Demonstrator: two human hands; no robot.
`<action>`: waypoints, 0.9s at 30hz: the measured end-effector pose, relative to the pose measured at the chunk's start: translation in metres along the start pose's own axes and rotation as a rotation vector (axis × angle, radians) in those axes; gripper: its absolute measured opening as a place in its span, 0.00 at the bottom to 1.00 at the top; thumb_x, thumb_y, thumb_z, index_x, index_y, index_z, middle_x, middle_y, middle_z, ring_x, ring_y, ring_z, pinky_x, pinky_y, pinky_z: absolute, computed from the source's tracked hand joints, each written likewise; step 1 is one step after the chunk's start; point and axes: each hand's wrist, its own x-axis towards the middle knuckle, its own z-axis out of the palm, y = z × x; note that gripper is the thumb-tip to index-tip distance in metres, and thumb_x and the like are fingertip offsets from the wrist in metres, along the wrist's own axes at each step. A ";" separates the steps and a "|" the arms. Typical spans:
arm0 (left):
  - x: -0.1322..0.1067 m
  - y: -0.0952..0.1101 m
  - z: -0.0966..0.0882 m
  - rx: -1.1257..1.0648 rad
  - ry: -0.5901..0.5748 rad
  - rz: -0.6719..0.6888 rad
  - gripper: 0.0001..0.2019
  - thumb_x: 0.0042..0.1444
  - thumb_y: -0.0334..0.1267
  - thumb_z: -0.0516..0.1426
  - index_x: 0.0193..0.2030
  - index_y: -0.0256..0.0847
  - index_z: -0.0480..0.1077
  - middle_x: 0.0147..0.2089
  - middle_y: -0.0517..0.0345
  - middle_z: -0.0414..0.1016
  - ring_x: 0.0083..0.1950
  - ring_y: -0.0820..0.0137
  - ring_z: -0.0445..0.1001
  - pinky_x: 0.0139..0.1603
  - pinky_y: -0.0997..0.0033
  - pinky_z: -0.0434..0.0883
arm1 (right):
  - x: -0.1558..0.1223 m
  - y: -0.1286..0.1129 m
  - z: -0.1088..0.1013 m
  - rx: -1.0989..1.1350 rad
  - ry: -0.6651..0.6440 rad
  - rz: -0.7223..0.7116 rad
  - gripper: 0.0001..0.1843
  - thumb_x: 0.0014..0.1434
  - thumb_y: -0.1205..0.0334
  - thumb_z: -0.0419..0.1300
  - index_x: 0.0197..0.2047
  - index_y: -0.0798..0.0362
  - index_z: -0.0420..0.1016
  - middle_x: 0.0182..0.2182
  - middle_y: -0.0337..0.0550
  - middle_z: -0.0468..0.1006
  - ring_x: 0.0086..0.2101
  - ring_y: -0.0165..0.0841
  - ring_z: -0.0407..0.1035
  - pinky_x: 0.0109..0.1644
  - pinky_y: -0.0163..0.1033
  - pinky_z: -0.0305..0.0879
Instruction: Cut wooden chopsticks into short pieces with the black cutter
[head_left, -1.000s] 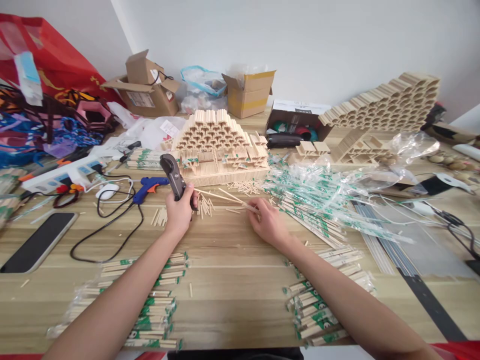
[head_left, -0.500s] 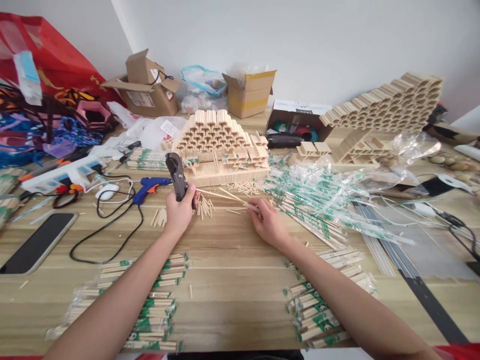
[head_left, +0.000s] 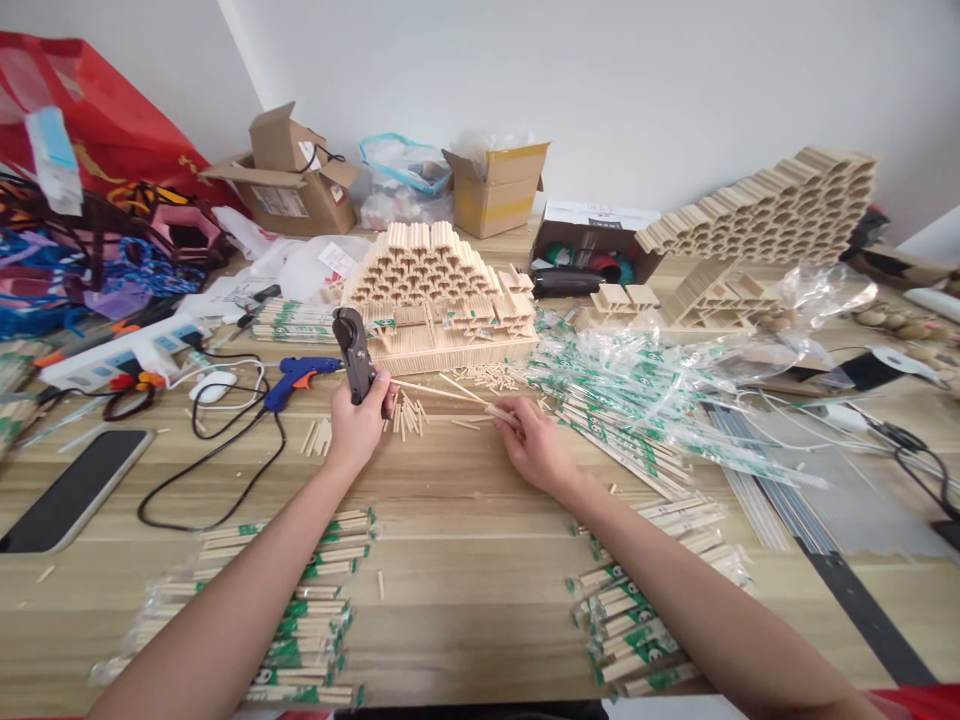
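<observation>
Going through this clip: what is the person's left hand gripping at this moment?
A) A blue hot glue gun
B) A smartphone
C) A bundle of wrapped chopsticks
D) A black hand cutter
D: the left hand holds the black hand cutter upright, while the blue hot glue gun lies on the table beside it.

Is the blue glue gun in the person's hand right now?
No, the blue glue gun lies on the wooden table, while the left hand holds a black hand cutter.
</observation>
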 end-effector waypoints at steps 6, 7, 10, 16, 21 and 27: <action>0.001 -0.001 -0.002 0.000 -0.019 0.016 0.19 0.52 0.52 0.68 0.35 0.40 0.69 0.26 0.62 0.72 0.22 0.77 0.67 0.22 0.76 0.66 | -0.001 0.001 0.001 -0.007 0.002 -0.008 0.08 0.68 0.67 0.56 0.50 0.50 0.70 0.43 0.49 0.81 0.40 0.41 0.76 0.43 0.43 0.71; 0.001 -0.001 -0.002 0.006 -0.024 0.017 0.18 0.52 0.52 0.67 0.35 0.40 0.69 0.26 0.62 0.71 0.22 0.77 0.67 0.22 0.76 0.66 | -0.001 0.001 0.001 -0.016 -0.002 -0.015 0.09 0.68 0.67 0.56 0.50 0.51 0.70 0.42 0.49 0.81 0.39 0.40 0.75 0.42 0.42 0.71; 0.000 -0.002 -0.003 0.042 -0.037 0.024 0.17 0.55 0.51 0.66 0.33 0.40 0.69 0.25 0.62 0.70 0.22 0.77 0.67 0.23 0.76 0.65 | -0.001 0.000 0.001 -0.024 -0.013 -0.051 0.09 0.67 0.69 0.57 0.49 0.50 0.72 0.41 0.48 0.80 0.36 0.37 0.74 0.38 0.40 0.70; -0.012 -0.002 0.003 0.175 -0.100 -0.005 0.16 0.57 0.51 0.65 0.32 0.39 0.71 0.23 0.64 0.68 0.20 0.76 0.64 0.21 0.75 0.64 | -0.002 -0.004 0.003 0.031 -0.023 -0.093 0.09 0.68 0.68 0.58 0.49 0.50 0.75 0.43 0.47 0.81 0.38 0.37 0.76 0.40 0.39 0.72; -0.019 0.000 0.008 0.263 -0.105 0.007 0.18 0.59 0.53 0.63 0.31 0.39 0.71 0.22 0.63 0.68 0.20 0.76 0.64 0.22 0.74 0.64 | -0.003 -0.004 0.005 0.052 -0.010 -0.063 0.08 0.67 0.67 0.59 0.48 0.50 0.75 0.41 0.47 0.82 0.37 0.37 0.76 0.39 0.39 0.72; -0.019 0.003 0.002 0.444 -0.147 0.200 0.17 0.65 0.54 0.56 0.38 0.41 0.72 0.30 0.57 0.75 0.30 0.69 0.73 0.35 0.70 0.70 | -0.001 -0.009 0.005 0.104 0.037 0.016 0.07 0.71 0.60 0.57 0.50 0.50 0.73 0.37 0.46 0.81 0.35 0.37 0.75 0.39 0.40 0.70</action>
